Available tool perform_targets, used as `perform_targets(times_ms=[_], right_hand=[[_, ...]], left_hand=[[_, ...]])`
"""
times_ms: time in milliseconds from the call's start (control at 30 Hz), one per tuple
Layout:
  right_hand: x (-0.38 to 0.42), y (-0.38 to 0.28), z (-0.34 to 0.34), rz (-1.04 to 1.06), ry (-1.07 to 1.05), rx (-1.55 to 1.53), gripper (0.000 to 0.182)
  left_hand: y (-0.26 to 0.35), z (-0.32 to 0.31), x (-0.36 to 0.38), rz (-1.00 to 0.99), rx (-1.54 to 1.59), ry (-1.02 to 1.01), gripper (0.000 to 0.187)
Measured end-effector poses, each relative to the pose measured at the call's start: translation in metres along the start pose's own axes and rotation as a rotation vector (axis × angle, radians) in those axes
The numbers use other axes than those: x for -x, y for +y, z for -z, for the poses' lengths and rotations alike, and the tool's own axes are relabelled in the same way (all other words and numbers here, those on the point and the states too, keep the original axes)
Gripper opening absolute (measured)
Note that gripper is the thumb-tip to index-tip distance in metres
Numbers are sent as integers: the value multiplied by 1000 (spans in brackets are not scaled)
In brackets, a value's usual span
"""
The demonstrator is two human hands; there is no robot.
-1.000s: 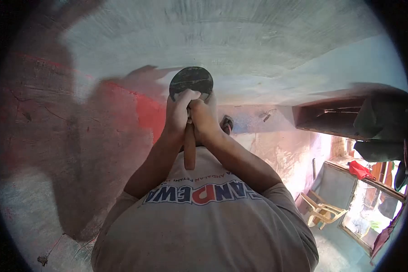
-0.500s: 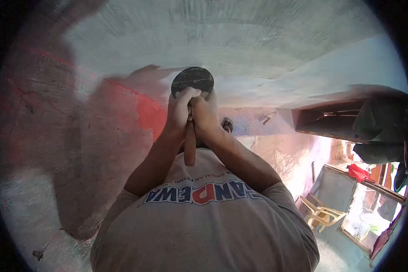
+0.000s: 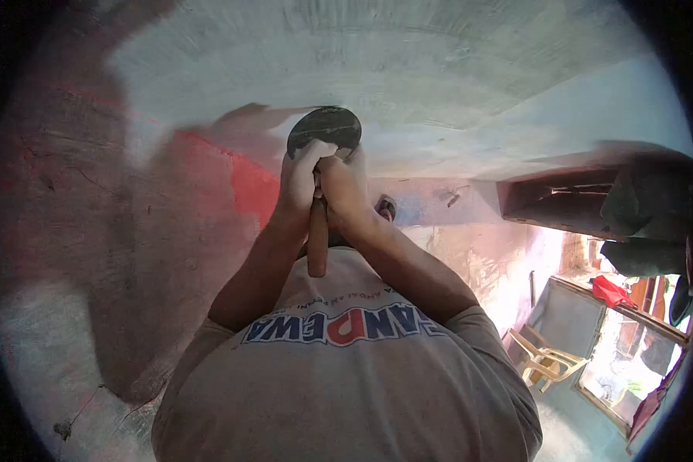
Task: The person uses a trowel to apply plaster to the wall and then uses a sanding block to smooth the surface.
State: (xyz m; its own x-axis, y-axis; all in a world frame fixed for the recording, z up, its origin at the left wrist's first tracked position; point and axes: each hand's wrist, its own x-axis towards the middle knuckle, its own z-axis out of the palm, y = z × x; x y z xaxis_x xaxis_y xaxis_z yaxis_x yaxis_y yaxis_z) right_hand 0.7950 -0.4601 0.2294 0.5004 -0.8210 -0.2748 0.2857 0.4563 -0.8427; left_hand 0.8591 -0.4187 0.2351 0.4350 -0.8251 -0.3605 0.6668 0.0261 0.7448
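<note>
My left hand (image 3: 300,181) and my right hand (image 3: 343,181) are wrapped together around a tool, arms stretched out in front of my chest. It has a dark, round, flat head (image 3: 325,127) beyond my fingers and a brown wooden handle (image 3: 317,250) pointing back toward my shirt. Between the hands, part of the tool is covered by my fingers. Pale dust coats the fingers and backs of both hands. The round head overlaps the lower edge of the streaked grey-green surface (image 3: 362,61).
A dull reddish wall (image 3: 177,246) with a bright red patch (image 3: 254,185) lies left. To the right are a dark recess (image 3: 558,204), a pale plastic chair (image 3: 547,358), and a wood-framed opening (image 3: 627,354) with a red cloth (image 3: 612,291) above it.
Both hands and the tool have shifted slightly up and to the left in view. My grip looks the same.
</note>
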Motion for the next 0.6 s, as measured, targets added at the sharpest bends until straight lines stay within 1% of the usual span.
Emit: perform_targets(times_ms=[33,133,200,233,267,300,333,367,400,433,467,500,567,600], right_hand=[[12,-8,-3,-77,104,30,22],[12,-6,-1,24,-3,5,26],[0,7,4,2,43,48,28],[-7,16,8,15,41,44,28],[-11,23,10,29,40,36,28],[-5,7,11,-73,-62,153,29],[-3,8,9,-40,-30,112,29],[0,11,5,-13,3,73,29],[1,13,4,12,36,33,29],[1,15,7,-1,25,73,29],[-1,14,9,-13,11,112,29],[-5,14,9,-15,-8,152,29],[-6,33,16,44,53,166,27],[-5,41,18,76,83,171,26]], left_hand=[[-6,-5,2,-87,23,28,7],[10,-12,16,-63,-105,-8,9],[-8,-2,-4,-79,-20,-34,10],[-10,3,-9,-43,-28,-28,10],[-11,5,-9,-69,-42,-26,10],[-9,4,-8,-96,-56,-24,10],[-6,2,-6,-122,-71,-21,9],[-8,-6,-1,-141,-32,27,9],[-11,-4,-2,-131,-7,34,9],[-13,-3,-3,-121,19,41,8],[-24,17,-15,-88,30,5,9],[-23,20,-21,-62,41,-38,9],[-26,26,-15,-56,-32,-35,10],[-19,11,-3,-96,-33,21,10]])
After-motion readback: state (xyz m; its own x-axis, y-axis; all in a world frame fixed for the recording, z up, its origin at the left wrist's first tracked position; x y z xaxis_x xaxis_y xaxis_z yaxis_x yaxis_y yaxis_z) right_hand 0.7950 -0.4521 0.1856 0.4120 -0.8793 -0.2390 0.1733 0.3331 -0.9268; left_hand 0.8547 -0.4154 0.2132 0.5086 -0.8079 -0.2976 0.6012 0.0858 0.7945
